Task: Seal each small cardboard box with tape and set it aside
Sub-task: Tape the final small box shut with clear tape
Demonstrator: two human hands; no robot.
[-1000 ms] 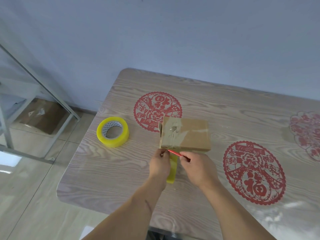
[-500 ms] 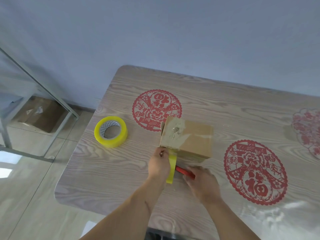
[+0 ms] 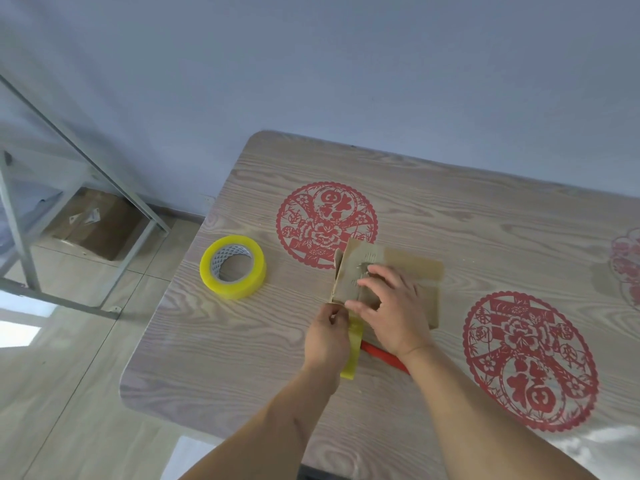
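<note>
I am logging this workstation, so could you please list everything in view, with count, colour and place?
cardboard box: one, brown, mid-table, left end flap open
tape roll: one, yellow, on the table left of the box
tape strip: one, yellowish, hanging from the box's near edge
red tool: one, red, lying on the table under the right wrist; type unclear
paper cutouts: three, red, flat on the table
table: one, pale wood grain
metal rack: one, grey, far left
floor box: one, brown, under the rack
left hand: fingers pinch the strip
right hand: rests on the box top
</note>
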